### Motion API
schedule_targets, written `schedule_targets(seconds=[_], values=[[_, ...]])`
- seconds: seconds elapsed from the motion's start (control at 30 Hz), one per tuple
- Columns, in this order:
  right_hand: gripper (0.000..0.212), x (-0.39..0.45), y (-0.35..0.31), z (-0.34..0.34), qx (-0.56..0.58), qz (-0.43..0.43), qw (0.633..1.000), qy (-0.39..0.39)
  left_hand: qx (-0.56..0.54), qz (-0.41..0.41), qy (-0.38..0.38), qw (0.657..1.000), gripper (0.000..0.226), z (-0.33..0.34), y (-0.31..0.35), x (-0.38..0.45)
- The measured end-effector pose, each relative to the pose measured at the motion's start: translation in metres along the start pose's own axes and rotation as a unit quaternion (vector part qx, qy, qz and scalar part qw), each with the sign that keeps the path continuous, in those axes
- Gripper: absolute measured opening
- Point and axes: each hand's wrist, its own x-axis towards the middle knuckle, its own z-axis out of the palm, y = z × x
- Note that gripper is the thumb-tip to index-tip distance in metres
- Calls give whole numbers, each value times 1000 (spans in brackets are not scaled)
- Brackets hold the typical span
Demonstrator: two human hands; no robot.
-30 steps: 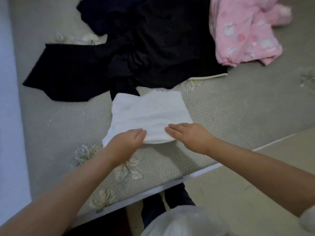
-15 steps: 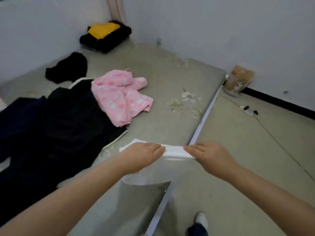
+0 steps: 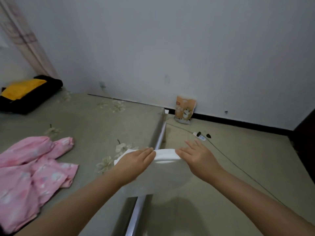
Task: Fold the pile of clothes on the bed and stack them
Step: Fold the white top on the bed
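A folded white cloth (image 3: 164, 169) hangs in the air over the bed's right edge. My left hand (image 3: 136, 161) grips its top edge on the left side. My right hand (image 3: 196, 155) pinches the same edge on the right, its outer fingers spread. A crumpled pink patterned garment (image 3: 34, 171) lies on the grey flowered bed (image 3: 95, 126) at the left. At the bed's far left corner a folded yellow piece sits on a folded black one (image 3: 25, 95).
The bed's white side rail (image 3: 158, 138) runs from the far wall down to the bottom of the view. On the floor to the right lie a cable with a power strip (image 3: 201, 136), and a paper bag (image 3: 185, 110) leans against the wall.
Both hands have lifted the white cloth off the bed and carried it right, over the bed's edge. My view has swung right and up, so the dark clothes are out of sight.
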Motion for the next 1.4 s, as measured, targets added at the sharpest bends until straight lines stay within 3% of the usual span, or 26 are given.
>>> schedule_targets(seconds=[0.07,0.23,0.63,0.77,0.9,1.03,1.07,1.13,1.23,1.4], values=[[50,16,40,21,7,-3,1000,6,15,-11,8,1000,76,12,-22,40],[55,85,129,78,39,9,999,-6,20,-32,67,997,66,44,-104,135],[54,215,343,216,-1,30,1000,1,43,-6,53,998,66,123,-285,359],[51,255,426,285,19,-5,1000,1,48,-46,42,997,64,160,-337,439],[53,296,501,356,65,-44,996,-47,39,-100,-55,993,65,196,-380,502],[22,339,552,419,91,-133,985,-65,27,-107,-134,985,72,234,-417,544],[24,349,561,434,101,-146,982,-68,28,-121,-148,981,76,243,-425,554],[35,363,576,468,106,-167,977,-86,-12,-161,-205,965,79,270,-441,570],[31,379,596,524,113,-194,966,-125,-66,-199,-312,927,67,330,-472,584],[33,415,624,617,129,-207,941,-233,-132,-232,-323,908,57,414,-523,609]])
